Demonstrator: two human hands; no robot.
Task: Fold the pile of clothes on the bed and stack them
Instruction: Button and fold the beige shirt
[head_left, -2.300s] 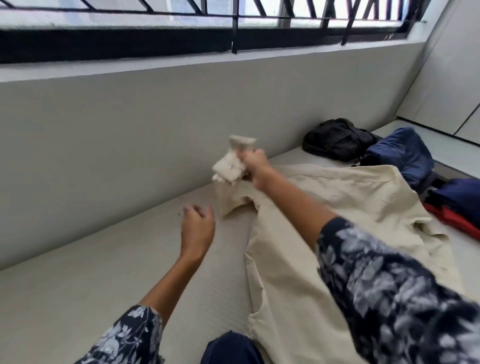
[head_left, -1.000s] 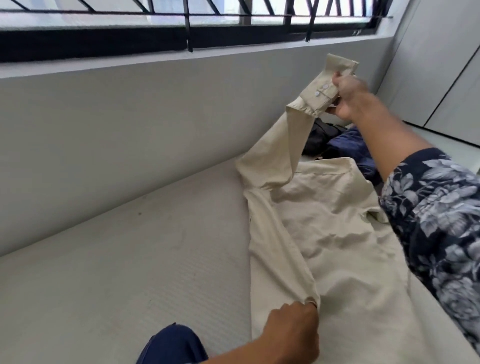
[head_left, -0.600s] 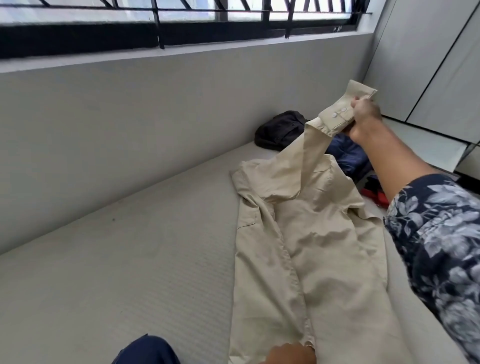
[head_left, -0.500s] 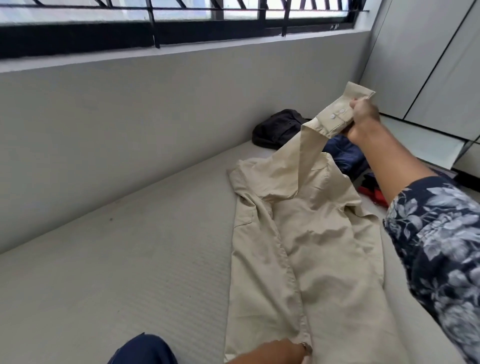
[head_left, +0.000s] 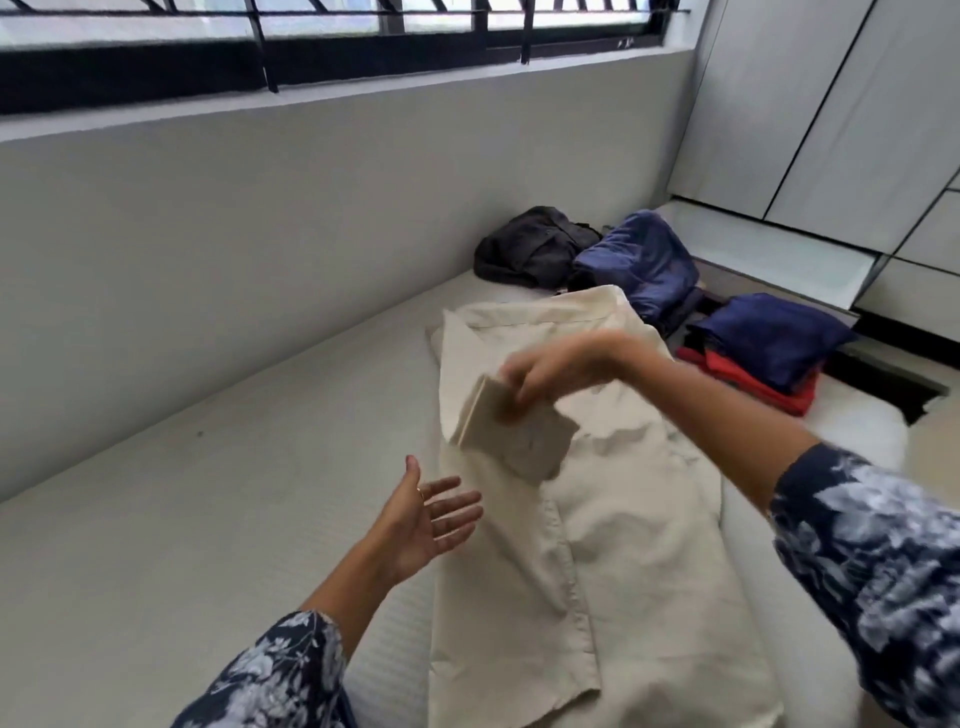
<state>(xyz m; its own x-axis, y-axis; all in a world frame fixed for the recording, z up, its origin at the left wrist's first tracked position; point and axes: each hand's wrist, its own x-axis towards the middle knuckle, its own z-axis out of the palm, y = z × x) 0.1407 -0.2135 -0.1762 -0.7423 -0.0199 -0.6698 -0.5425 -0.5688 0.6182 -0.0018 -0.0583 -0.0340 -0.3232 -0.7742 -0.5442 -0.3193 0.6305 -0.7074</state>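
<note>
Fingers (head_left: 524, 387) on beige shirt cuff (head_left: 511, 431)

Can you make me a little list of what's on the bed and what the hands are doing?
Bed: grey mattress below a barred window
Shirt: beige shirt spread flat
Right hand: right hand holds the shirt's cuff over the shirt, blurred
Left hand: left hand open, palm up, touching nothing
Unfolded clothes: black garment and blue garment bunched by the wall
Stack: navy folded garment on top of a red garment
</note>
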